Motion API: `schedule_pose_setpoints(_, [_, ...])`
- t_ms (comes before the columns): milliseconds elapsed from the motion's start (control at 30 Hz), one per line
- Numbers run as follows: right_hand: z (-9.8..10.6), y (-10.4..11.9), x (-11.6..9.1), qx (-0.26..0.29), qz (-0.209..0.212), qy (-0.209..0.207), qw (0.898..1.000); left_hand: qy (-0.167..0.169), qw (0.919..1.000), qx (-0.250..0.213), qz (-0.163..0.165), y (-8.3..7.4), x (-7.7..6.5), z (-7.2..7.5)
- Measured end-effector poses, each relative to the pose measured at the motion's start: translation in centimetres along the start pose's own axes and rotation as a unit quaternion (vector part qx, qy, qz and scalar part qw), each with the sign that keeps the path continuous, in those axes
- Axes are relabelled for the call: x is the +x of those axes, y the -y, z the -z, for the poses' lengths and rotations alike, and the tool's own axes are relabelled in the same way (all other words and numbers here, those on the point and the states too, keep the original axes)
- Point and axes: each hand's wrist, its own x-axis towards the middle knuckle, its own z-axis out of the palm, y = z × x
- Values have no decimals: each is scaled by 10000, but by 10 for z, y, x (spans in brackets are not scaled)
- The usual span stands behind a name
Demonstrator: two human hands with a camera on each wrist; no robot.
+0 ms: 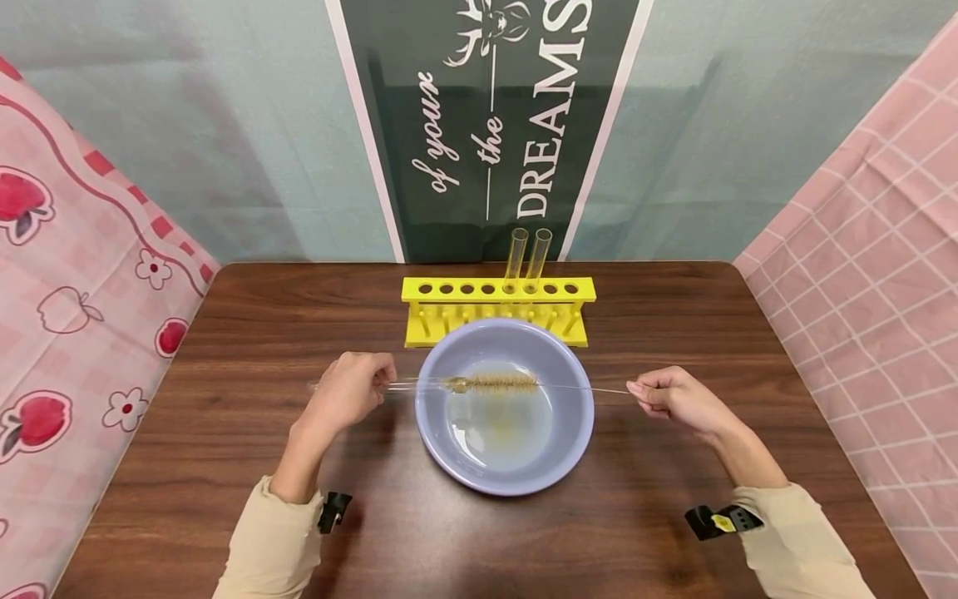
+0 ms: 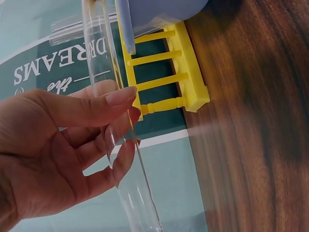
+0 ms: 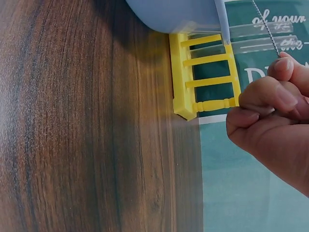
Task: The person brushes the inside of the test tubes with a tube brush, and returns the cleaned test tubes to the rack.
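A clear glass test tube (image 2: 137, 193) lies sideways in the fingers of my left hand (image 1: 352, 387), its mouth over the left side of a lavender basin (image 1: 580, 416). From the right, my right hand (image 1: 677, 402) pinches the twisted wire handle (image 3: 266, 24) of a test tube brush (image 1: 501, 383). The brush's tan bristles stretch level above the basin, and their left tip overlaps the tube's mouth in the head view. Cloudy, slightly yellowish water (image 1: 501, 433) sits in the basin below.
Behind the basin stands a yellow test tube rack (image 1: 449, 291), with two clear test tubes (image 1: 515, 258) upright in it. All of this is on a dark wooden table (image 1: 479, 545). A printed cloth (image 1: 284, 125) hangs along the back, with pink cloths at both sides.
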Motion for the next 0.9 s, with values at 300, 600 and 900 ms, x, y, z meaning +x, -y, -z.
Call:
schedule_pose_setpoints(300, [2,1,-1,613,-315,-16,9976,-132,9996,-91,216,-3,-1,-4])
schedule_pose_setpoints(600, [5,-1,0,636,-31,98,9979,-307,9995,-14,115,-3,-2,-9])
schedule_pose_setpoints(900, [-2,6,3,177,-215,42,9996,-602,9982,-20,50,-7,-4,-8])
